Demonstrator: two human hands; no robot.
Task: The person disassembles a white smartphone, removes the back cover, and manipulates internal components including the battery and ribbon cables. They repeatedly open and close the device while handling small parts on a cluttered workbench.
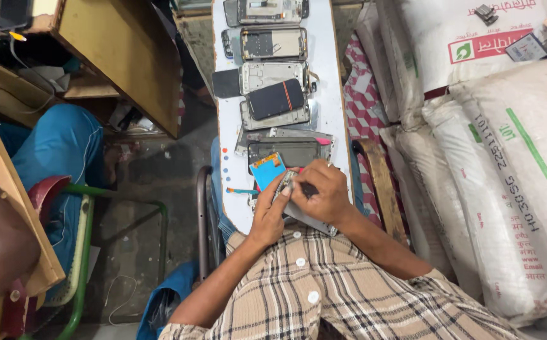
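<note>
Phone frame (295,201) between both hands (305,201), over white board (330,94).

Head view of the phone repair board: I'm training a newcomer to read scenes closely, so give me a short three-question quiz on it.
1. True or false: both the left hand and the right hand are on the grey phone frame at the near end of the white board.
2. Multiple choice: the small blue panel lies (A) just beyond the left hand, (B) on the white sacks, (C) on the floor.
3. What pattern is the person's shirt?

Key: 1 true; 2 A; 3 a beige and dark check.
</note>
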